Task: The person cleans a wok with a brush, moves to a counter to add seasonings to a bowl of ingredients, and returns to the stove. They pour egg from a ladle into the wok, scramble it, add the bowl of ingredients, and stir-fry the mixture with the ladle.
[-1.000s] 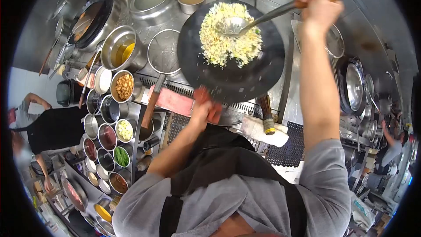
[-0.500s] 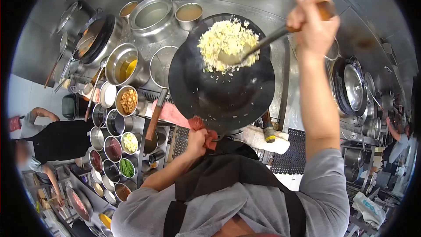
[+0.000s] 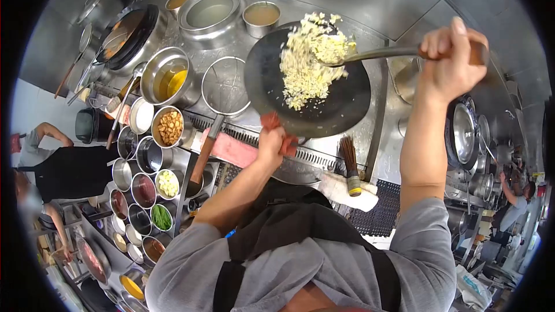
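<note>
My left hand [image 3: 270, 143] is closed around the near edge of a black wok [image 3: 351, 99], with a folded red cloth [image 3: 288, 145] in the grip. The wok is raised and tilted. A loose mass of rice with yellow egg bits [image 3: 300, 84] is spread up its far side, some grains blurred in motion. My right hand [image 3: 454, 60] grips the wooden handle of a ladle [image 3: 381, 54]. The ladle's bowl, over the far part of the wok, lies among the rice and is partly covered by it.
Left of the wok are a wire strainer [image 3: 226, 88], a pot with yellow oil [image 3: 166, 84] and several metal containers of ingredients. A bristle brush [image 3: 351, 167] and a white towel [image 3: 347, 192] lie at the front. Co-workers stand at both sides.
The wok has been lifted and tilted, moving slightly right and away from me. My right hand moved right and down with the ladle. The rice has spread out and is tossing.
</note>
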### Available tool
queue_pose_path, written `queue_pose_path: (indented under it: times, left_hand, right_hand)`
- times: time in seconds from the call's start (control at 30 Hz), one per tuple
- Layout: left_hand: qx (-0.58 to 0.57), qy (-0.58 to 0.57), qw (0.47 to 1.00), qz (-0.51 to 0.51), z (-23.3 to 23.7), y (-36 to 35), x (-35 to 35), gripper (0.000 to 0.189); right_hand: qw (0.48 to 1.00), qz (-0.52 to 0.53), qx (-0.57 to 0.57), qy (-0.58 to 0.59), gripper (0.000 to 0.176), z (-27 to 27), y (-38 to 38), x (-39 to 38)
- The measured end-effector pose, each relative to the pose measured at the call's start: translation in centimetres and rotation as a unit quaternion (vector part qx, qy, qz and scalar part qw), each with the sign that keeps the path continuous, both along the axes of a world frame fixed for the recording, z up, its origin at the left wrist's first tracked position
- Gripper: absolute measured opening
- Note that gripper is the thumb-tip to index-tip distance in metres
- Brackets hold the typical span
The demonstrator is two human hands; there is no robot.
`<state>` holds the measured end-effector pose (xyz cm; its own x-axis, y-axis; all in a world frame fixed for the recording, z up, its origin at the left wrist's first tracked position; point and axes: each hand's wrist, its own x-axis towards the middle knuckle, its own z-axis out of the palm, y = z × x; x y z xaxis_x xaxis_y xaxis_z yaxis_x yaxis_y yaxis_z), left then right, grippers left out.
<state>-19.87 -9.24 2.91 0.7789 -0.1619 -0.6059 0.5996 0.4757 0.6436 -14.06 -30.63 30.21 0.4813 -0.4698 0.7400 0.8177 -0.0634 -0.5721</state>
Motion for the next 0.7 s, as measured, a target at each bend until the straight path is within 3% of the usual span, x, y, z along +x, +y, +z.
queue_pose_path:
  times: [0.03, 0.13, 0.2, 0.23, 0.27, 0.3, 0.4, 0.47, 0.57, 0.6, 0.63, 0.67, 0.7]
  left_hand:
    - [-0.007, -0.025, 0.999, -0.024, -4.4, -0.5, 2.6, 0.026]
    - [0.000, -0.025, 0.998, -0.055, -5.4, -2.1, 5.5, 0.024]
    - [-0.004, -0.037, 0.998, -0.043, -7.1, -2.6, 6.5, 0.026]
    - [0.008, -0.043, 0.998, -0.037, -7.7, -2.9, 6.9, 0.027]
    - [0.020, -0.047, 0.998, -0.031, -8.8, -3.1, 7.0, 0.029]
    - [0.053, -0.092, 0.994, -0.013, -13.6, -3.7, 7.6, 0.025]
    - [0.126, -0.123, 0.984, -0.031, -14.2, -3.3, 7.7, 0.020]
    - [0.148, -0.105, 0.982, -0.042, -12.6, -2.0, 7.5, 0.030]
    - [0.219, -0.090, 0.967, -0.092, -11.8, 1.7, 5.7, 0.058]
    - [0.320, -0.131, 0.937, -0.053, -11.1, 3.5, 4.6, 0.062]
    - [0.294, -0.120, 0.946, -0.070, -13.3, 5.9, 3.7, 0.057]
    - [0.335, -0.130, 0.929, -0.083, -9.8, 7.6, 2.6, 0.052]
    - [0.375, -0.142, 0.911, -0.094, -6.0, 9.0, 1.7, 0.050]
  right_hand:
    - [1.000, 0.009, -0.020, -0.023, 0.017, 0.3, 0.4, -0.3]
    - [0.991, 0.081, -0.084, -0.058, 0.017, -0.4, 1.6, 0.5]
    - [0.993, 0.066, -0.092, 0.017, 0.017, -3.9, 2.4, 2.6]
    - [0.985, -0.009, -0.145, 0.092, 0.019, -7.2, 2.4, 4.4]
    - [0.961, -0.019, -0.243, 0.128, 0.013, -11.0, 2.4, 6.5]
    - [0.958, 0.003, -0.236, 0.161, 0.019, -13.2, 3.0, 7.6]
    - [0.903, 0.011, -0.401, 0.154, 0.022, -9.9, 6.0, 7.8]
    - [0.893, -0.107, -0.410, 0.152, 0.020, -8.3, 4.9, 7.6]
    - [0.978, -0.021, -0.166, 0.124, 0.020, -7.5, 1.8, 7.2]
    - [0.992, 0.030, -0.060, 0.111, 0.021, -7.7, 1.3, 7.2]
    - [0.993, -0.029, -0.021, 0.114, 0.021, -9.5, 1.1, 8.5]
    - [0.989, -0.090, 0.019, 0.117, 0.022, -11.1, 1.2, 9.7]
    - [0.982, -0.083, 0.078, 0.152, 0.022, -10.0, 1.9, 9.8]
